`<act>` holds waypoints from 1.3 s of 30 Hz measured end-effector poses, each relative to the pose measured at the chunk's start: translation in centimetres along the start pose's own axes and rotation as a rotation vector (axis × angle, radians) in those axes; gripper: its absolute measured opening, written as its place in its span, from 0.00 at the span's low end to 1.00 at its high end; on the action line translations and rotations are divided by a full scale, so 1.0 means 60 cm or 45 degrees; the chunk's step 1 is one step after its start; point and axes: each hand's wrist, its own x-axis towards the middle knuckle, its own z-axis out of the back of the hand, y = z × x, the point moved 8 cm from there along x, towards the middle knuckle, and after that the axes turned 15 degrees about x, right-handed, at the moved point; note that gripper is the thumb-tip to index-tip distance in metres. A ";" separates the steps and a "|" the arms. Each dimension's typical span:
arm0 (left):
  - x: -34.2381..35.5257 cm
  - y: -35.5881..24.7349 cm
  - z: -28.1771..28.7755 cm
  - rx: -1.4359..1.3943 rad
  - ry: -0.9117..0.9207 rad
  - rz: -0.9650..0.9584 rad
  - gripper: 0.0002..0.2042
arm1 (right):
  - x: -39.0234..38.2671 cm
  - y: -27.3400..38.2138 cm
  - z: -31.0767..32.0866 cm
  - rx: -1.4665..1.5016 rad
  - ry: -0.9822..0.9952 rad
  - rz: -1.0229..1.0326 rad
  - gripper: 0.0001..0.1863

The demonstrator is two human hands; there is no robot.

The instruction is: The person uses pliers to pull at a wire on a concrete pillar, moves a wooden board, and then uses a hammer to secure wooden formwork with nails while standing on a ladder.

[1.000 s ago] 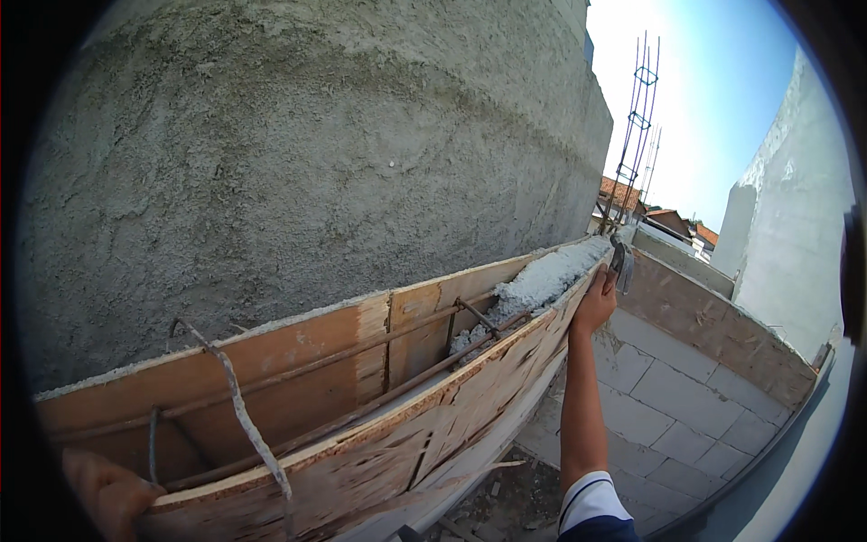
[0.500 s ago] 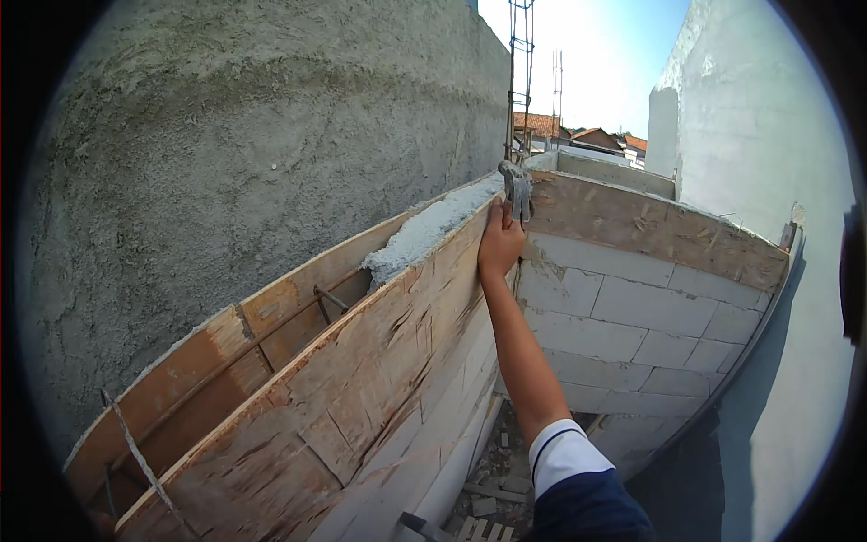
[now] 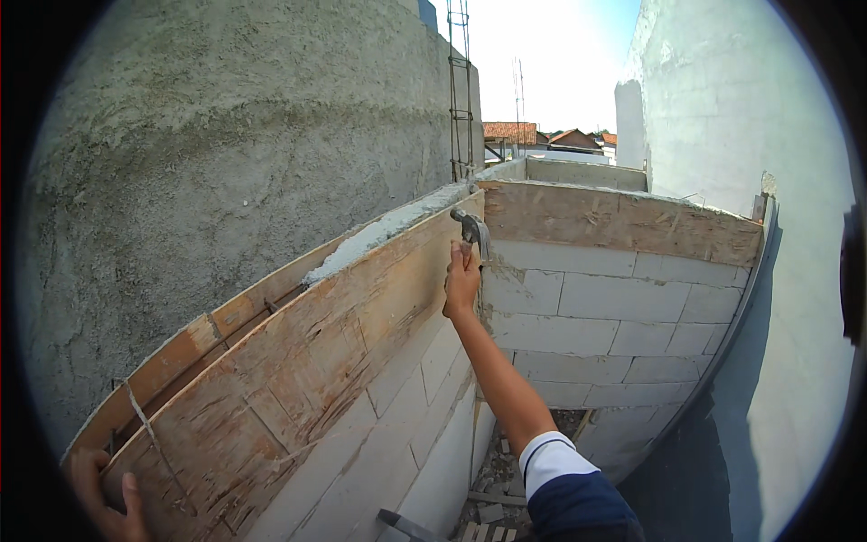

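A claw hammer (image 3: 470,228) is upright in my right hand (image 3: 461,287), its head close to the far end of a long plywood board (image 3: 298,370). Whether the hammer touches the board I cannot tell. At the lower left, my left hand (image 3: 108,501) grips the near end of that board, fingers over its top edge and thumb on the facing side. Behind it runs a second plywood board (image 3: 237,313), and grey concrete (image 3: 379,231) fills the far part of the gap between them. A strip of wire or string (image 3: 138,408) crosses both boards close to my left hand.
A rough cement wall (image 3: 244,154) rises along the left. Ahead, another plywood board (image 3: 623,217) tops a wall of pale blocks (image 3: 623,303). A steel rebar column (image 3: 461,99) stands beyond the corner. Far below lies a floor with rubble (image 3: 492,479).
My right hand with the hammer has come down from the board's top edge to beside its face. My left hand has come into view, gripping the near end. The view has shifted right.
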 end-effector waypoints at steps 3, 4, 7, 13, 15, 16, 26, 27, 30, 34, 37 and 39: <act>-0.024 -0.011 0.036 -0.191 -0.451 -0.009 0.11 | -0.082 0.016 0.060 0.146 -0.090 -0.200 0.15; -0.021 -0.006 0.031 -0.199 -0.417 0.006 0.09 | -0.101 0.016 0.095 0.171 -0.112 -0.247 0.16; -0.012 -0.003 0.022 -0.202 -0.308 0.055 0.08 | -0.166 0.006 0.177 0.202 -0.150 -0.352 0.17; -0.011 0.018 -0.005 -0.154 -0.480 -0.079 0.09 | -0.233 -0.019 0.269 0.023 -0.207 -0.501 0.16; -0.014 0.019 0.004 -0.109 -0.601 -0.083 0.10 | -0.235 -0.039 0.270 0.049 -0.216 -0.561 0.16; -0.010 0.024 -0.002 -0.147 -0.501 -0.055 0.10 | -0.234 -0.049 0.268 0.052 -0.229 -0.577 0.16; 0.005 0.029 -0.023 -0.222 -0.447 -0.065 0.09 | -0.145 -0.099 0.100 0.173 0.057 -0.668 0.19; 0.007 0.029 -0.025 -0.205 -0.430 -0.061 0.09 | -0.144 -0.104 0.087 0.170 0.059 -0.693 0.19; 0.007 0.042 -0.025 -0.245 -0.402 -0.030 0.08 | -0.151 -0.119 0.071 0.172 -0.001 -0.756 0.19; 0.010 0.040 -0.032 -0.382 -0.290 -0.061 0.08 | -0.145 -0.119 0.077 0.198 0.003 -0.754 0.19; -0.001 0.038 -0.011 -0.353 -0.302 -0.042 0.08 | -0.156 -0.115 0.062 0.158 0.033 -0.766 0.19; 0.001 0.029 -0.014 -0.349 -0.302 -0.057 0.09 | -0.143 -0.107 0.075 0.100 0.058 -0.746 0.20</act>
